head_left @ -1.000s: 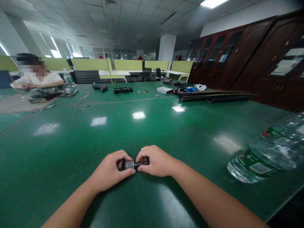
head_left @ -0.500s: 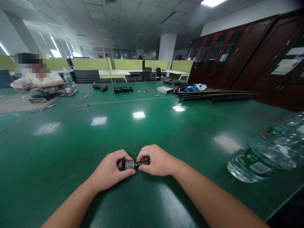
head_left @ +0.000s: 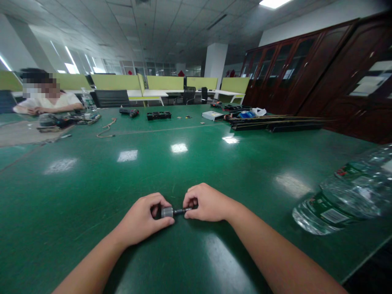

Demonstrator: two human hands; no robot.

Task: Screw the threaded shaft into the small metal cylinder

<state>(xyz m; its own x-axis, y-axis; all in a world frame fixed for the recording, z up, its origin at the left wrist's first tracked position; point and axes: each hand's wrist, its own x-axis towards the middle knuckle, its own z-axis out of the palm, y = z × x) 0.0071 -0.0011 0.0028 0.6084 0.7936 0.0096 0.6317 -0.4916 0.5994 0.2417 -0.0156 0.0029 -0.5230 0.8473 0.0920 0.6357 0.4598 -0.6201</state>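
Near the front middle of the green table, my left hand [head_left: 147, 216] is curled round a small grey metal cylinder [head_left: 167, 212], thumb in front and fingers behind. A thin dark shaft [head_left: 178, 212] sticks out of the cylinder to the right, lying roughly level. At its far end my right hand [head_left: 208, 203] pinches it between thumb and fingers. The right fingertips hide that end, so I cannot tell whether it is one piece or a separate part. The cylinder's left end is partly covered by my left fingers.
Large clear water bottles [head_left: 337, 208] lie on the right of the green table [head_left: 196, 167]. Black rails [head_left: 275, 121] and a white box [head_left: 212, 116] are at the back right. A black part [head_left: 159, 116], a drill-like tool [head_left: 129, 112] and a cord [head_left: 105, 131] lie farther off. A person [head_left: 49, 98] sits back left.
My right hand has slid a little to the right, away from the cylinder, and more of the shaft shows between the hands. My left hand and the cylinder have stayed in place.
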